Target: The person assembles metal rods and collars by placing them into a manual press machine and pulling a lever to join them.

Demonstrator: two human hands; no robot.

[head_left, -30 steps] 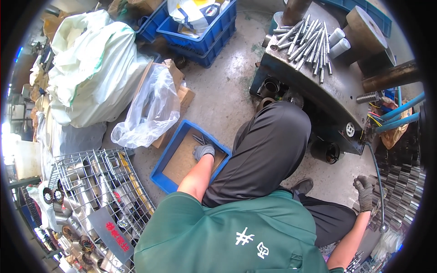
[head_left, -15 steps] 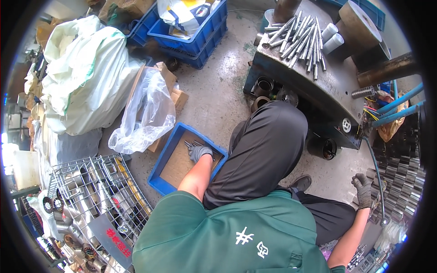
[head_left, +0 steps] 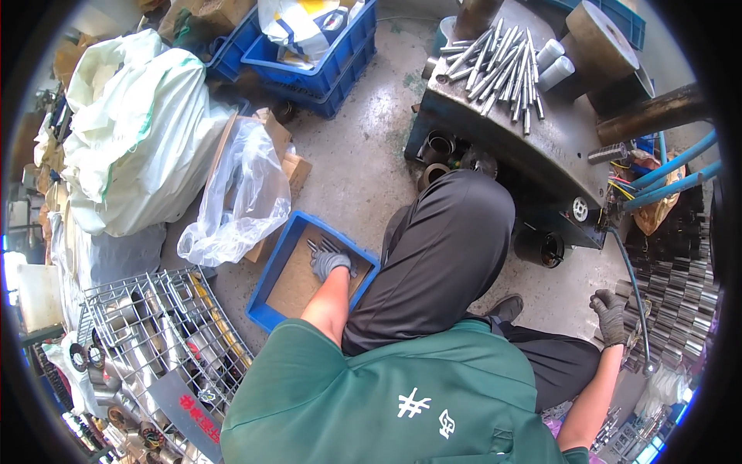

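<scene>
my left hand (head_left: 331,264), clamped on metal rods (head_left: 321,247) in the near blue tray (head_left: 267,313), may spill them if the gloved grip slackens.

Thin grey metal rods (head_left: 323,247) bunched inside shallow blue tray (head_left: 272,273), cardboard-lined, on floor

Knit cloth gloves (head_left: 328,263), blue plastic tray (head_left: 272,271) lined with matt cardboard, dull metal rods (head_left: 323,246), crinkled glossy plastic bag (head_left: 239,201)
</scene>
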